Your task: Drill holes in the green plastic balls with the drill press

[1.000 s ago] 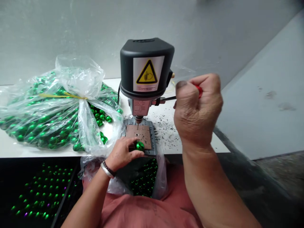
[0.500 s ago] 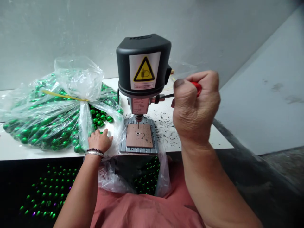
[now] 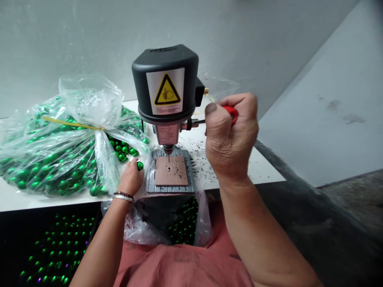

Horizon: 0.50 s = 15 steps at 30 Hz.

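My left hand (image 3: 131, 176) is closed on a shiny green ball (image 3: 140, 166), held between thumb and fingers just left of the drill press base (image 3: 152, 185). My right hand (image 3: 231, 137) is wrapped round the red knob (image 3: 231, 114) of the feed lever on the right of the drill press (image 3: 165, 85). Its thin bit (image 3: 169, 158) points down at a brown square board (image 3: 171, 179) with a small hole in it. More green balls (image 3: 122, 151) spill from the opening of a clear plastic bag (image 3: 109, 159) beside my left hand.
Dark shavings (image 3: 197, 153) are scattered over the white table (image 3: 266, 171). At the front edge hangs an open plastic bag (image 3: 203, 223) with green balls inside. Rows of green balls (image 3: 61, 243) show in the dark area below left.
My left hand has picked up a green ball and turned toward the drill press. My right hand stays on the lever knob. The whole view has shifted slightly.
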Motion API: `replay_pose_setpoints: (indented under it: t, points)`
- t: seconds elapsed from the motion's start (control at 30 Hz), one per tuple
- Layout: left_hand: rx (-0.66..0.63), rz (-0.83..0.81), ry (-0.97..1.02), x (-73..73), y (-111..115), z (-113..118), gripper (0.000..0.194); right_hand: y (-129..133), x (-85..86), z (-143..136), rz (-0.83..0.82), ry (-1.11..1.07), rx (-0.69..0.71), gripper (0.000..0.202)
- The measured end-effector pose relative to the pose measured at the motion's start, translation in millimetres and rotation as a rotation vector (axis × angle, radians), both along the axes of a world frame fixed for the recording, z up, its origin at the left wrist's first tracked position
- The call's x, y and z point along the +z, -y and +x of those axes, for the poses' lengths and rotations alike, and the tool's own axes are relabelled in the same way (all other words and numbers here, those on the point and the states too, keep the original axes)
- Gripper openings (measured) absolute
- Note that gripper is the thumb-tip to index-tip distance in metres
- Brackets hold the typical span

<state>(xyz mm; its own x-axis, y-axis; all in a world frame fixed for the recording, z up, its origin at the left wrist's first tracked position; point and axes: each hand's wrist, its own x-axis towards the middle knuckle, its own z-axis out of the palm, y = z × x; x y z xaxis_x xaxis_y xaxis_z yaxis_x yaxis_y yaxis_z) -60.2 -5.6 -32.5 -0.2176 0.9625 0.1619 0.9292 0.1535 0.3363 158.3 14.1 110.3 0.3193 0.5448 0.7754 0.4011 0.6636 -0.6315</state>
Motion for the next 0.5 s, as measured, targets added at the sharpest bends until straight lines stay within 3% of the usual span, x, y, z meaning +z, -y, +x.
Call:
replay_pose_setpoints:
  t: [0.1, 0.17, 0.27, 0.37, 0.5]
  points:
    - [0.068, 0.092, 0.340, 13.1, 1.4, 4.5, 0.048, 0.1, -0.8, 0.2, -0.006, -0.002, 0.012, 0.014]
    - [0.013, 0.108, 0.548, 23.2, 5.9, 14.2, 0.050, -0.4, -1.5, 0.5, -0.005, -0.006, 0.016, 0.015]
    - [-0.119, 0.043, 0.710, 32.3, 13.5, 31.2, 0.048, -1.4, -2.4, 1.4, -0.002, -0.007, 0.025, 0.015]
    - [-0.170, -0.009, 0.634, 32.1, 15.8, 42.4, 0.048, -1.8, -3.2, 2.5, 0.015, 0.007, 0.033, 0.015]
    - [-0.239, 0.004, 0.245, 28.1, 11.6, 46.4, 0.043, -1.0, -4.4, 3.5, 0.006, 0.013, 0.043, 0.015]
